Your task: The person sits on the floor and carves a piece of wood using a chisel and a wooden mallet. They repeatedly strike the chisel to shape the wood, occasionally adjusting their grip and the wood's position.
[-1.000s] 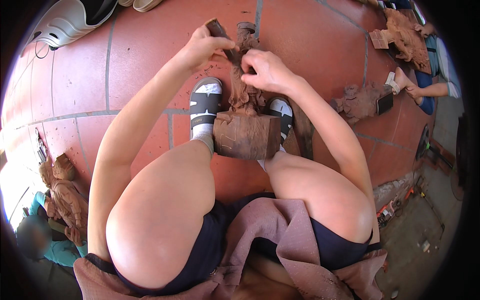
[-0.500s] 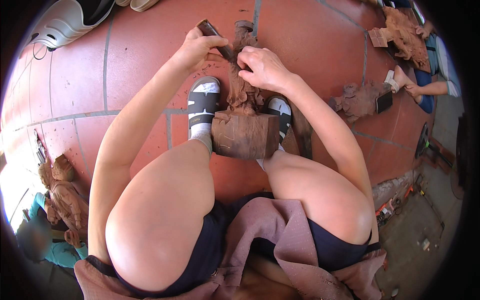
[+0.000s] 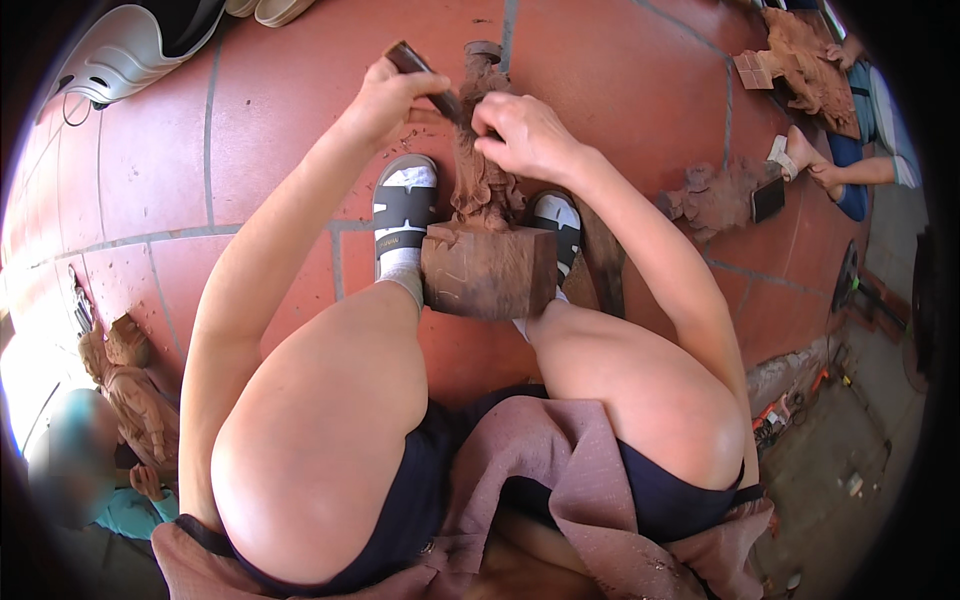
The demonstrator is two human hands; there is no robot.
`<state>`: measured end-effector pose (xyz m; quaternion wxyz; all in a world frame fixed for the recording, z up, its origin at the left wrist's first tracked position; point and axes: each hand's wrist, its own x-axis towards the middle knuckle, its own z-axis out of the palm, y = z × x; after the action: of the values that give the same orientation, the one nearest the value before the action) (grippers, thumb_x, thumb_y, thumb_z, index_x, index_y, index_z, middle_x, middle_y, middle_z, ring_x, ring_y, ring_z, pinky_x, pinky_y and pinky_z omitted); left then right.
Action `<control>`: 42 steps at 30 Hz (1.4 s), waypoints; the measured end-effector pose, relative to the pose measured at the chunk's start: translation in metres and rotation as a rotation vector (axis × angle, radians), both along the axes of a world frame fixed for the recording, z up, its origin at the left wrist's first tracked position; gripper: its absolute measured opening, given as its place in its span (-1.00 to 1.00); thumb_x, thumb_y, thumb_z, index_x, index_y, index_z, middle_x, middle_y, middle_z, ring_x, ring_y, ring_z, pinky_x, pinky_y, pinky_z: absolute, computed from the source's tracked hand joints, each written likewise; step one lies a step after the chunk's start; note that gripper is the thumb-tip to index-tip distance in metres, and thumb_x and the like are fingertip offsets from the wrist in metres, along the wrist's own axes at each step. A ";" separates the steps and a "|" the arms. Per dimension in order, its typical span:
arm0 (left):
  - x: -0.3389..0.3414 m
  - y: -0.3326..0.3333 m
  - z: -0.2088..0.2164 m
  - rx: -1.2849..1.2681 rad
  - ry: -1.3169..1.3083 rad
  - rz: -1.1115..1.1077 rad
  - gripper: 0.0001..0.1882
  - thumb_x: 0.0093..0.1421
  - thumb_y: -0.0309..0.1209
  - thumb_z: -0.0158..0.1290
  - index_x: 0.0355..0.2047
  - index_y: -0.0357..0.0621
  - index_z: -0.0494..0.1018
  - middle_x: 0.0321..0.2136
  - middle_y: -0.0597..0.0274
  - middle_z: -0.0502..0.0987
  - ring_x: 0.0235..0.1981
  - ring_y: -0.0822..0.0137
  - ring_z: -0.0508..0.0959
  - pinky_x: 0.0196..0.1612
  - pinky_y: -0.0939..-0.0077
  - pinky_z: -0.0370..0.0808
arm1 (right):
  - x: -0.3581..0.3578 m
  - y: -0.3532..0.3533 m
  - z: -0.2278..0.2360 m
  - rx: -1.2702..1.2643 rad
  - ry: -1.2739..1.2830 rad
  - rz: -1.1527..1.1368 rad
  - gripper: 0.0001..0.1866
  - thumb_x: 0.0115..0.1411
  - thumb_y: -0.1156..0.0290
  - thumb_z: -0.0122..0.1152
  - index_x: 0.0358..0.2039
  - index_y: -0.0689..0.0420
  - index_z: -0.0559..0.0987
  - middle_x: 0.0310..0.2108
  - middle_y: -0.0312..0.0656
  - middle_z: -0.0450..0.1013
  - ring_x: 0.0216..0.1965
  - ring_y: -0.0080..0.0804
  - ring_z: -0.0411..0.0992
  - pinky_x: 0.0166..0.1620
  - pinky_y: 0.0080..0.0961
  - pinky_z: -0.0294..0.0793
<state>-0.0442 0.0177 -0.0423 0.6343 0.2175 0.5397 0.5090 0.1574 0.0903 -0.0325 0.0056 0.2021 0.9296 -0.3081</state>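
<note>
A carved brown wooden figure (image 3: pixel 487 190) on a block base (image 3: pixel 490 270) lies on the floor between my feet, its narrow top pointing away from me. My left hand (image 3: pixel 392 100) is closed around a dark brown tool handle (image 3: pixel 418 68), whose lower end meets the carving's left side. What the tool ends in does not show clearly. Close against the carving's upper right side, my right hand (image 3: pixel 525 130) has its fingers curled. Whether they pinch something is hidden behind the hand.
More carvings lie around: one (image 3: pixel 705 200) at right on the red tiles (image 3: pixel 280 130), another (image 3: pixel 800 70) beside a co-worker's hands, and one (image 3: pixel 135 405) at left by a person in teal sleeves (image 3: pixel 135 512). Pale shoes (image 3: pixel 280 10) stand at the far left.
My hands stay at the carving, with only a slight shift of the left hand and its tool. At lower left, the person in teal has moved their head upward in the view.
</note>
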 end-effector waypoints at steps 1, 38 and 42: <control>0.001 0.004 -0.004 0.062 0.007 0.050 -0.83 0.13 -0.54 0.09 -0.29 -0.29 0.34 -0.35 0.02 0.54 -0.33 0.17 0.63 -0.36 0.29 0.66 | -0.002 0.003 0.001 -0.047 0.004 -0.070 -0.77 -0.02 0.31 0.24 -0.44 0.22 0.50 -0.36 -0.07 0.44 -0.28 -0.07 0.45 -0.22 -0.24 0.42; 0.021 0.026 0.054 0.240 0.151 -0.174 -0.46 0.04 -0.55 0.21 0.01 -0.21 0.23 -0.29 0.20 0.48 -0.29 0.32 0.55 -0.35 0.44 0.59 | 0.015 0.015 0.033 -0.406 0.017 -0.242 -0.71 -0.03 0.31 0.34 -0.41 0.26 0.52 -0.49 -0.14 0.51 -0.43 -0.43 0.48 -0.31 -0.44 0.44; 0.023 0.018 0.037 0.232 0.293 -0.270 -0.57 0.12 -0.42 0.19 -0.04 -0.25 0.31 -0.28 0.17 0.48 -0.24 0.32 0.57 -0.26 0.35 0.65 | 0.016 0.007 0.024 -0.271 0.015 -0.142 -0.67 -0.07 0.28 0.37 -0.44 0.27 0.52 -0.46 -0.05 0.50 -0.40 -0.24 0.48 -0.28 -0.37 0.44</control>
<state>-0.0216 0.0358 -0.0053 0.5821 0.4310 0.5298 0.4412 0.1734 0.0972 -0.0082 0.0039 0.2624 0.8629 -0.4319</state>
